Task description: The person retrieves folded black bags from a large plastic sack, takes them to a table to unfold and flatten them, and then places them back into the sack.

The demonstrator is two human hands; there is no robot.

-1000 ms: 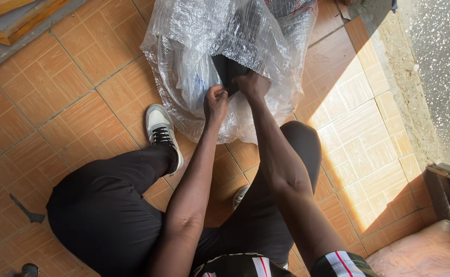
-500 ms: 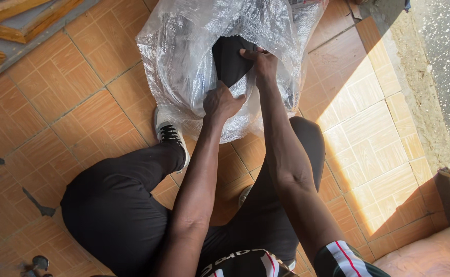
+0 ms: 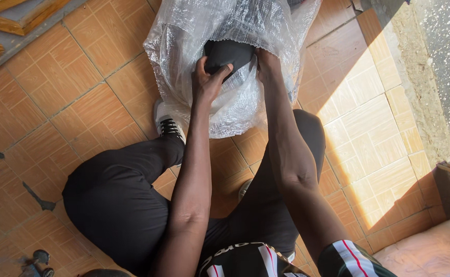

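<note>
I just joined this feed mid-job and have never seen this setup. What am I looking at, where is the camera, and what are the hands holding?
There is no machine here: a person works with two bare hands. The single picture comes from a camera worn on the head, looking down past the knees to the orange tiled floor. A large bundle of clear bubble wrap lies on the tiles. The left hand grips a dark object showing through an opening in the wrap; the right hand is at its other side, partly hidden. A sneaker shows beside the wrap.

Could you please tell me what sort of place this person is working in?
Probably a home or workshop entrance: orange floor tiles, a rough concrete threshold lit by sun, and wooden frame pieces lying nearby.
</note>
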